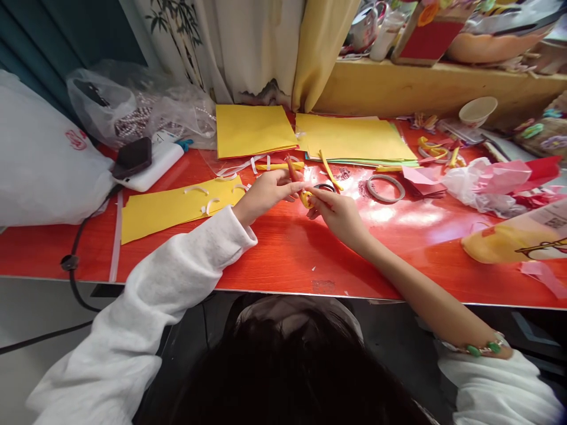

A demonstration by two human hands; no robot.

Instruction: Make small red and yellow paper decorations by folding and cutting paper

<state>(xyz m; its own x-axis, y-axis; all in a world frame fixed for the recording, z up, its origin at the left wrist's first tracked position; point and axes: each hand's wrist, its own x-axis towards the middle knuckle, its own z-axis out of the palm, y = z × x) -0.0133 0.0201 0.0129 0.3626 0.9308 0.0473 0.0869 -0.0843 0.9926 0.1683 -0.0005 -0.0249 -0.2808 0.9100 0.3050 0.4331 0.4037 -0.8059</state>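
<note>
Close together above the red table (274,254), my two hands meet around a small rolled piece of yellow paper (305,199). My left hand (270,192) comes from the left with thumb and fingers pinched at the roll's upper side. A slim reddish pointed shape (291,169) stands up by its fingers; I cannot make out what it is. My right hand (339,215) grips the roll from the right, fingers curled and partly hidden. Just behind it shows a black loop (325,187), and a yellow paper strip (330,170) lies beyond.
Yellow paper sheets (254,131) and another stack (354,139) lie at the back. Cut yellow paper (177,209) with white curls is left. A tape roll (385,188), pink paper (425,179) and a drink cup (509,239) are right. A white bag (44,159) stands far left.
</note>
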